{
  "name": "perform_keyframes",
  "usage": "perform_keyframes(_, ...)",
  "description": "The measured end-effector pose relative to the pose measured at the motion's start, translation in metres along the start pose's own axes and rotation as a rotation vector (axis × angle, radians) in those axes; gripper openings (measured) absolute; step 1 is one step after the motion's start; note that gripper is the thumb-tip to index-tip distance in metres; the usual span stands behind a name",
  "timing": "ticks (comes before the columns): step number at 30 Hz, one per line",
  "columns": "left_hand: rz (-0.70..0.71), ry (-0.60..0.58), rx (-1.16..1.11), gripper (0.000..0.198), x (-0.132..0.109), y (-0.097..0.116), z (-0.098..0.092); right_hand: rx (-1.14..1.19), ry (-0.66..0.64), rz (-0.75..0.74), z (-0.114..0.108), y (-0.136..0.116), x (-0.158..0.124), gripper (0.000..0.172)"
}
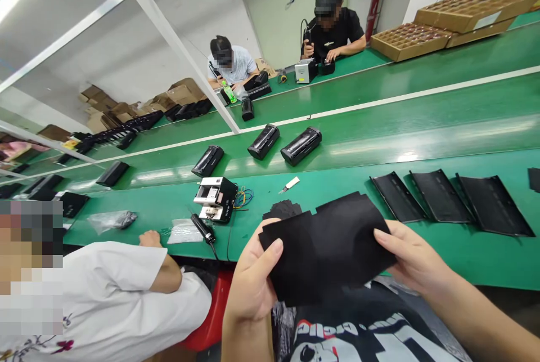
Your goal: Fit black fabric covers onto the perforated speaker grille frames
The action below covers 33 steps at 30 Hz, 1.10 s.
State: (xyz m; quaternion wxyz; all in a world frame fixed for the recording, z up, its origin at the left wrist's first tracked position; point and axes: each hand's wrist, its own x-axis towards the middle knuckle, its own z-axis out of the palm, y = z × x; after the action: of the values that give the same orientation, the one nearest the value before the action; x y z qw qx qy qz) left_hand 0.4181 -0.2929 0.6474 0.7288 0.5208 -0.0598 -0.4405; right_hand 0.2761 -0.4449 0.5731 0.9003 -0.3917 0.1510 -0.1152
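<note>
Both my hands hold a flat black sheet [329, 246] with notched edges, just in front of my chest. My left hand [253, 283] grips its left edge, thumb pressed on the top face. My right hand [411, 258] pinches the right edge. A small stack of similar black sheets [282, 209] lies on the green table [485, 249] just behind the held sheet. Three black ribbed panels [441, 196] lie side by side on the table to the right.
A green conveyor belt [379, 125] carries several black housings [301, 145]. A white-and-black device with wires [216, 199] and a small white tool [289, 184] lie ahead left. A person in white sits at my left; two others work across. Cardboard trays [442, 30] stand far right.
</note>
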Motion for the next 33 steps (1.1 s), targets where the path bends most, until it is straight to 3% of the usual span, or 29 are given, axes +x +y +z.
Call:
perform_keyframes(5, 0.019, 0.022, 0.015, 0.023, -0.018, 0.008, 0.011, -0.195, 0.015, -0.095, 0.006, -0.012, -0.027, 0.031)
perform_keyframes(13, -0.009, -0.037, 0.020, 0.028, -0.030, 0.011, 0.014, -0.281, 0.125, -0.138, 0.012, -0.015, -0.042, 0.026)
perform_keyframes(18, 0.005, -0.080, 0.036, 0.033, -0.013, 0.003, 0.004, -0.302, 0.098, -0.125, 0.004, -0.016, -0.024, 0.028)
perform_keyframes(22, -0.027, -0.066, 0.109, 0.042, 0.046, -0.038, -0.033, -0.387, 0.170, -0.071, -0.046, 0.010, 0.041, 0.032)
perform_keyframes(24, -0.067, 0.066, 0.219, 0.046, 0.079, -0.068, -0.065, -0.519, 0.264, 0.045, -0.083, 0.033, 0.079, 0.032)
perform_keyframes(26, -0.139, 0.275, 0.557, 0.039, 0.105, -0.098, -0.101, -0.730, 0.482, 0.161, -0.121, 0.056, 0.108, 0.031)
perform_keyframes(27, -0.194, 0.420, 0.845, 0.036, 0.113, -0.112, -0.118, -0.787, 0.531, 0.197, -0.139, 0.066, 0.118, 0.030)
perform_keyframes(28, -0.214, 0.513, 0.935, 0.039, 0.118, -0.123, -0.135, -0.839, 0.566, 0.226, -0.154, 0.074, 0.125, 0.029)
perform_keyframes(30, -0.260, 0.653, 1.083, 0.045, 0.120, -0.140, -0.162, -0.947, 0.629, 0.265, -0.178, 0.083, 0.131, 0.029)
perform_keyframes(33, -0.329, 0.778, 1.177, 0.049, 0.115, -0.153, -0.188, -1.084, 0.660, 0.285, -0.197, 0.089, 0.128, 0.032)
